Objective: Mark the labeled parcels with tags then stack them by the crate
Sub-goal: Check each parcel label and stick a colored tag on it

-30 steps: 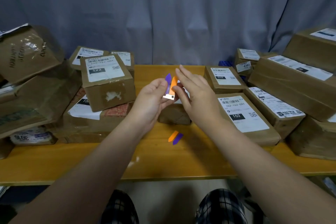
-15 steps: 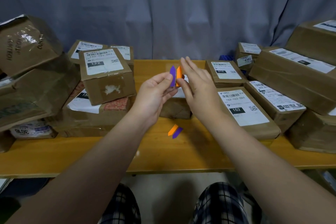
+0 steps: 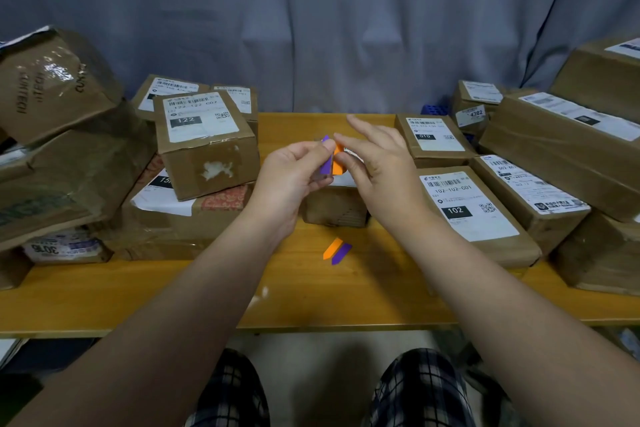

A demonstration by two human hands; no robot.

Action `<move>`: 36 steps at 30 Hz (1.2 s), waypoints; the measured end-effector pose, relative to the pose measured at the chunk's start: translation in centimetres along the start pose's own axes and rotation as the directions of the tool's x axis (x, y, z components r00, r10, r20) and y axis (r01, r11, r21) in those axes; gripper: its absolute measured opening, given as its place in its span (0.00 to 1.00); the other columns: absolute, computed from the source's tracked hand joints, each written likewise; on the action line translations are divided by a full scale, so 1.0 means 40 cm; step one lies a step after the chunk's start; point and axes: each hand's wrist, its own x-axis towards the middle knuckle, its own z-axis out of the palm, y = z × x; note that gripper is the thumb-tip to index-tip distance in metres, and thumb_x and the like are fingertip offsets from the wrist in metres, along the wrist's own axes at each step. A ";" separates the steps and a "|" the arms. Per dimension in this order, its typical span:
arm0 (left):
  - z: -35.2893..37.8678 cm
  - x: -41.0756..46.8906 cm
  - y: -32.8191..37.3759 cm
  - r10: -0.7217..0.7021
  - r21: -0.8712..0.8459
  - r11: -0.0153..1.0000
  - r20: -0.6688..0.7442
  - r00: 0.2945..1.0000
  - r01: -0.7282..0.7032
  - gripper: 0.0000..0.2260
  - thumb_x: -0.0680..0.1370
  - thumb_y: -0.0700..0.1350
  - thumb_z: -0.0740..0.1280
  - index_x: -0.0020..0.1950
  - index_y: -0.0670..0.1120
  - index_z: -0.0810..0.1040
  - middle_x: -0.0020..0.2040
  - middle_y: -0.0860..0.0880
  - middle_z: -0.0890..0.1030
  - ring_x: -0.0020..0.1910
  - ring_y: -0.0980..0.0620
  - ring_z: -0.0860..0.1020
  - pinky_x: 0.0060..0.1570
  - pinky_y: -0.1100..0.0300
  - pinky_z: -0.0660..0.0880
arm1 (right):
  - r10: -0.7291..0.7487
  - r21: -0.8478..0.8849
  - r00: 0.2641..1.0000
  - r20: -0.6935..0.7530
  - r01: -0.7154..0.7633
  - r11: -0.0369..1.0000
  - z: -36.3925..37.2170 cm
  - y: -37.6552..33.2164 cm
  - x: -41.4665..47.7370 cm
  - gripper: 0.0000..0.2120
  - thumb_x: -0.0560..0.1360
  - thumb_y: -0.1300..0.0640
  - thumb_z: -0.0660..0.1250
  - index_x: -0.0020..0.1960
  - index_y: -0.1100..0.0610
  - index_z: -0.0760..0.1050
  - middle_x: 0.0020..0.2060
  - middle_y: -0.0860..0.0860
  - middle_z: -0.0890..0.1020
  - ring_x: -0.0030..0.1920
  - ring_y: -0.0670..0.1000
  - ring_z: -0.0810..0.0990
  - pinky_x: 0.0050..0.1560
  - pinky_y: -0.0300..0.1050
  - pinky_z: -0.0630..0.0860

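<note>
both hands meet above the middle of the yellow wooden table [image 3: 173,291]. the left hand [image 3: 291,180] pinches the lower end of a small see-through backing strip [image 3: 323,180] between thumb and curled fingers. the strip carries a purple arrow-shaped tag [image 3: 325,163] and an orange arrow-shaped tag [image 3: 337,165] side by side, their long axes roughly upright and their points away from the person. the right hand [image 3: 381,166] comes in from the right: its thumb and forefinger appear to close on the orange arrow-shaped tag, while the other fingers are spread straight out beyond it. the step in hand looks like peeling that tag off the strip. what the next move turns on is the small brown cardboard parcel [image 3: 334,210] with a white label, which sits on the table straight beneath and just beyond the hands, touching neither. the tag would have to go down and slightly forward, and the right hand is the nearer one. two loose tags, orange and purple [image 3: 336,250], lie on the table nearer the person. the blue plastic crate [image 3: 433,110] shows only as a sliver at the back right, behind the parcel marked 010 [image 3: 434,140]; the parcel marked 102 [image 3: 474,208] lies just right of the small one.
</note>
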 end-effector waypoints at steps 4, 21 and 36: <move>-0.004 -0.003 -0.003 0.028 0.151 0.988 -0.051 0.998 -0.020 0.04 0.78 0.44 0.67 0.48 0.46 0.81 0.42 0.47 0.83 0.38 0.57 0.81 0.38 0.68 0.77 | 0.051 0.046 0.997 0.053 -0.054 0.997 -0.007 -0.002 0.000 0.12 0.75 0.54 0.68 0.57 0.55 0.80 0.63 0.52 0.77 0.63 0.53 0.72 0.61 0.42 0.65; -0.017 -0.004 -0.014 -0.240 -0.032 0.971 -0.137 0.961 0.238 0.05 0.78 0.45 0.68 0.47 0.43 0.79 0.32 0.49 0.83 0.31 0.54 0.81 0.35 0.63 0.79 | -0.105 -0.168 0.987 0.119 0.124 0.978 0.022 0.001 -0.026 0.15 0.73 0.52 0.66 0.55 0.60 0.82 0.52 0.56 0.83 0.52 0.60 0.80 0.47 0.54 0.79; -0.014 0.001 -0.016 -0.223 -0.038 0.975 -0.120 0.967 0.220 0.08 0.78 0.45 0.68 0.53 0.42 0.80 0.38 0.47 0.83 0.34 0.53 0.81 0.39 0.61 0.79 | -0.078 -0.060 0.997 -0.017 0.076 0.995 0.033 0.008 -0.038 0.14 0.75 0.51 0.63 0.53 0.55 0.83 0.56 0.54 0.82 0.53 0.59 0.79 0.49 0.56 0.79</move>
